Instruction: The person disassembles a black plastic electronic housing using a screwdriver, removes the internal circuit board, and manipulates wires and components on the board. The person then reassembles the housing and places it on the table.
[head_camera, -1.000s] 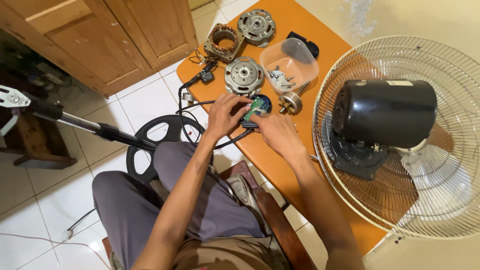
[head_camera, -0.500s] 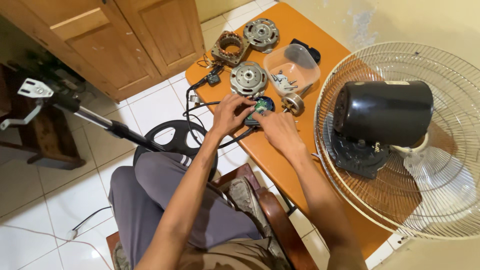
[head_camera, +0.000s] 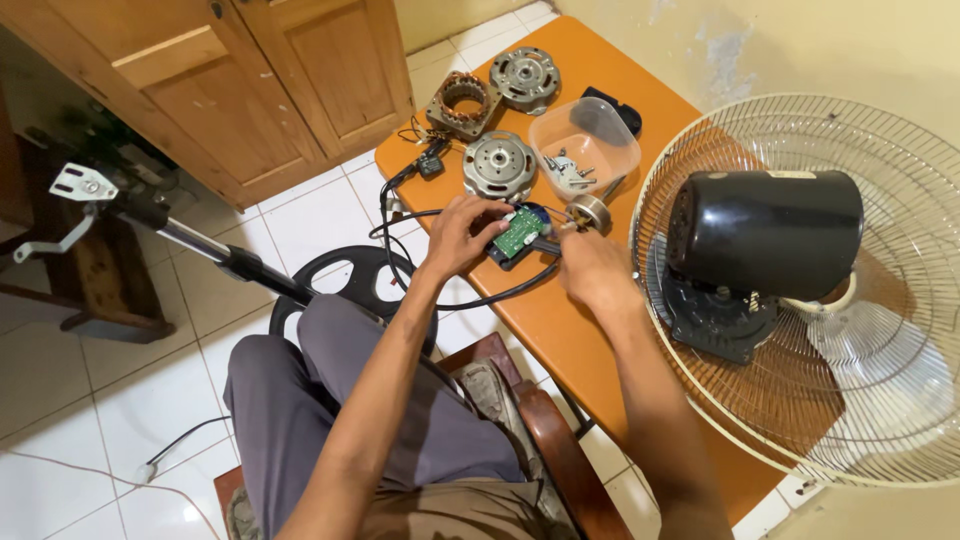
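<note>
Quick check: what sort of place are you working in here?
Likely a home repair corner: an orange table with motor parts, a fan guard with black motor housing, wooden cabinet doors, tiled floor.

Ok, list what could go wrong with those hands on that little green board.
1. The green circuit board lies near the orange table edge under the left hand and right hand; a slip might knock it off.
2. The black cable loops off the edge toward the knees and could snag, dragging the board.
3. The clear tub of small parts sits close by; an elbow could tip it.
</note>
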